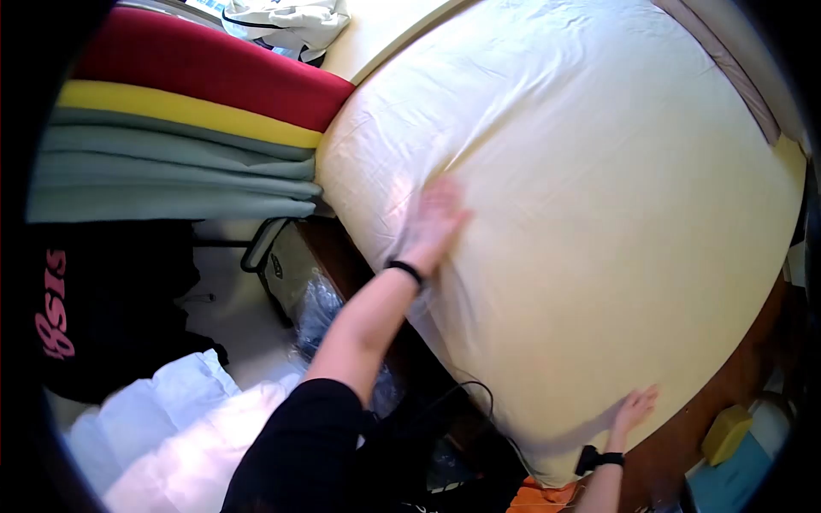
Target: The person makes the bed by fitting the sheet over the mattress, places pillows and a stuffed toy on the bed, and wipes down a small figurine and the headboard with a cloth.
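Observation:
A cream fitted sheet (599, 256) covers a mattress, with creases running toward its left corner. My left hand (438, 221), a black band at the wrist, is flat on or just over the sheet near the mattress's left edge. Motion blurs its fingers, but they look spread with nothing in them. My right hand (635, 410) is at the near edge of the sheet, fingers stretched out and holding nothing. A black strap with a small dark block (590, 460) is around that wrist.
Left of the bed are folded red (205, 73), yellow and grey-green fabrics. Below them are a black garment with pink lettering (53, 303) and a white puffy quilt (162, 419). A dark cable (479, 385) loops by the bed's edge. A yellow block (727, 433) sits lower right.

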`<state>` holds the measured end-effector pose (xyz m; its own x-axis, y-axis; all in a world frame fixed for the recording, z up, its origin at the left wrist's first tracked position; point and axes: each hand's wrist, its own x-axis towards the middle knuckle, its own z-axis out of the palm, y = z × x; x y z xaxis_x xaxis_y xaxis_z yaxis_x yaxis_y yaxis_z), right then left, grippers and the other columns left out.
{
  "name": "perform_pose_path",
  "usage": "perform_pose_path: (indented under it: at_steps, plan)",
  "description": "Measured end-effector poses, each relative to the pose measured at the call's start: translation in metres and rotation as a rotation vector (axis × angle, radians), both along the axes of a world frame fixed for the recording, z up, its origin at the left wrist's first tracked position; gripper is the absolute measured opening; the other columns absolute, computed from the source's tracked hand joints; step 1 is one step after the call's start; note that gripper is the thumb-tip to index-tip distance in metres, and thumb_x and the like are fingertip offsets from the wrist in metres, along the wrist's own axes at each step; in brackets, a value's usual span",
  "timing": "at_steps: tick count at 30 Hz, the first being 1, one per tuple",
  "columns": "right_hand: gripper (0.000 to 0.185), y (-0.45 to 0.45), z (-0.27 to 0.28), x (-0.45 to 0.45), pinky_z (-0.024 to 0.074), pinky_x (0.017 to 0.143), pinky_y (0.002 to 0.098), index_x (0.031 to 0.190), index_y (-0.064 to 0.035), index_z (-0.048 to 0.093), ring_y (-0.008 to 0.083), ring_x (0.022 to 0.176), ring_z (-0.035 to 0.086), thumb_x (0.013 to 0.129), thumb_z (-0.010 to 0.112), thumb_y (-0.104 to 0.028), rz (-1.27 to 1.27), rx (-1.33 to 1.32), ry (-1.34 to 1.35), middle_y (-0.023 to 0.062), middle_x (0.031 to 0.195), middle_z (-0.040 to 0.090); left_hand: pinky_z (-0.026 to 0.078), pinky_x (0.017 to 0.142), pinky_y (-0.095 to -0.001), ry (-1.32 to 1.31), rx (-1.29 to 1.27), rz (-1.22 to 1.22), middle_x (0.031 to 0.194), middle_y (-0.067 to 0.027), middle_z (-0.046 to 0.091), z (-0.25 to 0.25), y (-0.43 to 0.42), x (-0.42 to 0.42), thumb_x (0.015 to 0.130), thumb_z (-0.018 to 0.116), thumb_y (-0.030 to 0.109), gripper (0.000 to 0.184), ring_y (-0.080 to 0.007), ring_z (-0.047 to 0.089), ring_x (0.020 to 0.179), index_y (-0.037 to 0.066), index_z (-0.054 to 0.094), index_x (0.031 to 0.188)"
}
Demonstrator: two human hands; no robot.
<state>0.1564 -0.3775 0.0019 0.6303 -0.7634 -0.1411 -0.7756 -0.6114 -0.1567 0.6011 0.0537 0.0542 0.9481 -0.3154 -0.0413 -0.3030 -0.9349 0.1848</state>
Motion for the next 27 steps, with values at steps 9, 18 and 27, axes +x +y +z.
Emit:
perform_pose_path:
  at_steps: [9,18,27]
  plan:
    - [0.061,0.285,0.087,0.208,0.0115,0.108,0.0502,0.138,-0.0187,0.035,0.033,0.136,0.015,0.082,0.057,-0.031,0.757,0.528,-0.082,0.0143,0.146,0.022,0.033,0.099,-0.0481,-0.114,0.021,0.51,0.133,-0.0211,0.037,0.033,0.242,0.021,0.085,0.05,0.025,0.051,-0.0354,0.037,0.123,0.003,0.038,0.129]
    - [0.057,0.236,0.018,0.27,0.0145,0.107,0.0497,0.139,-0.0171,0.033,0.0338,0.136,0.017,0.085,0.052,-0.027,0.79,0.204,-0.029,0.0138,0.147,0.02,0.016,0.109,-0.0439,-0.326,-0.281,-0.282,0.143,-0.0115,0.029,-0.039,-0.003,0.113,0.086,0.048,0.045,0.059,-0.0268,0.023,0.134,0.013,0.036,0.134]
    - [0.055,0.242,0.024,0.258,0.0121,0.107,0.0496,0.139,-0.0141,0.033,0.034,0.136,0.014,0.088,0.05,-0.024,0.713,0.222,-0.026,0.0141,0.148,0.017,0.038,0.094,-0.0399,0.046,0.108,0.453,0.123,-0.0159,0.053,-0.104,0.427,0.069,0.093,0.031,0.03,0.042,-0.0347,0.049,0.113,0.009,0.048,0.125]
